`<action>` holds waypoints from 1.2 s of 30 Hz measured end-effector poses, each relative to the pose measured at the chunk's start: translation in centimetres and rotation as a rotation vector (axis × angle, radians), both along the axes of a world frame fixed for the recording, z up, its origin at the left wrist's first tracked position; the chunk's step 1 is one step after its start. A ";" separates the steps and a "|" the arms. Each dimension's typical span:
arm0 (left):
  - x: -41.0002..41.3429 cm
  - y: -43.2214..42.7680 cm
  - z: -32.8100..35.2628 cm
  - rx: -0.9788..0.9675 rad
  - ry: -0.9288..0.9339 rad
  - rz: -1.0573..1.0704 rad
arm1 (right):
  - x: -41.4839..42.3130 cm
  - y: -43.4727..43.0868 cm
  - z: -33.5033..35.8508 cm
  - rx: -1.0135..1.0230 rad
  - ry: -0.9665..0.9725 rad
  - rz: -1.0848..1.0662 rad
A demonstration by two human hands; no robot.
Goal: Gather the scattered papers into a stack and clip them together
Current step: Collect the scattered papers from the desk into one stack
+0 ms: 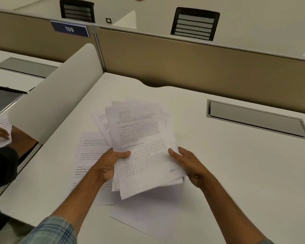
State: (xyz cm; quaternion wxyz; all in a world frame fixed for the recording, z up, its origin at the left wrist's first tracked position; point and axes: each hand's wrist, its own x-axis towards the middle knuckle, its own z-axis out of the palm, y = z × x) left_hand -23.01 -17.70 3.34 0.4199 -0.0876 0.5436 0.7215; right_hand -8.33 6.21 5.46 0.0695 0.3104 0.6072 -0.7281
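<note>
A loose bundle of white printed paper sheets [143, 147] is up, tilted, its edges fanned and uneven. More white printed sheets [88, 152] lie flat beneath at left, a blank white sheet [148, 217] nearest.

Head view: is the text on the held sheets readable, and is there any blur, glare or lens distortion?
Head view: the held sheets are motion-blurred, their text unreadable; the desk sheet beside the left hand is sharper, with bold words visible; the partition edges bow from the wide-angle lens; lighting is soft and even, no glare.

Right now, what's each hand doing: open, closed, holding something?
Left hand: grips the left edge of the paper stack, thumb on top.
Right hand: pinches the same stack's right edge.
</note>
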 end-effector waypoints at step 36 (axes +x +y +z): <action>1.2 -6.5 -4.2 0.106 -0.218 -0.131 | 7.4 -3.2 -3.6 0.221 -0.117 -0.478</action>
